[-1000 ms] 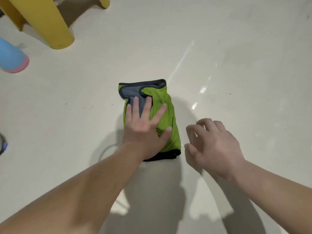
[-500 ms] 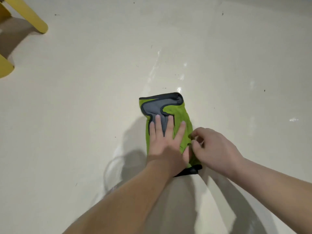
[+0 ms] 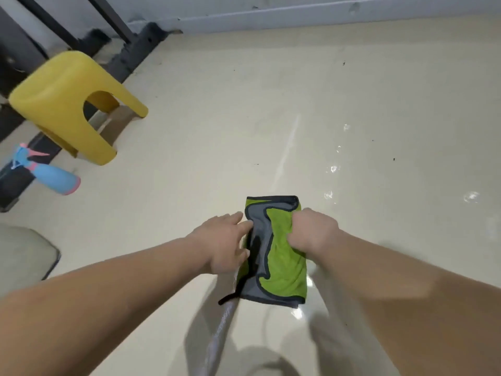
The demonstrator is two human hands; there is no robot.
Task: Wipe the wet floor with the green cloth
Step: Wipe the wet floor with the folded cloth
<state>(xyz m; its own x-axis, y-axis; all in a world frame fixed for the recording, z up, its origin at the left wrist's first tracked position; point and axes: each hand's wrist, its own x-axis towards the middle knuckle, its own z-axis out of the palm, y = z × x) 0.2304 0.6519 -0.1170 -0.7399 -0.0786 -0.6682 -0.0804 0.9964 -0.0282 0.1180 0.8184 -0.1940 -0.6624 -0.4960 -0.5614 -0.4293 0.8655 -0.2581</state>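
1. The green cloth (image 3: 284,256), folded into a long pad with a grey panel and dark edging, lies flat on the cream floor (image 3: 217,131) right in front of the person, between the two forearms.
2. The left hand (image 3: 225,242) rests at the cloth's left edge, fingers (image 3: 245,226) loosely spread and extended, their tips touching the grey part; they press rather than grip, with nothing closed inside them.
3. The right hand (image 3: 311,232) sits on the cloth's upper right part, curled into a fist with a bunch of the green fabric gathered inside it.
4. A thin dark strip (image 3: 230,295) sticks out from the cloth's near left corner onto the floor.
5. Glinting wet spots (image 3: 333,169) lie on the floor beyond and to the right of the cloth, apart from it, and a bright wet patch (image 3: 298,313) shines just beside the cloth's near right corner.
6. A yellow stool (image 3: 67,104) stands well away at the upper left, and a blue and pink spray bottle (image 3: 51,175) stands near it, closer to the left edge.
7. A grey wall base (image 3: 298,14) runs along the far side of the floor.
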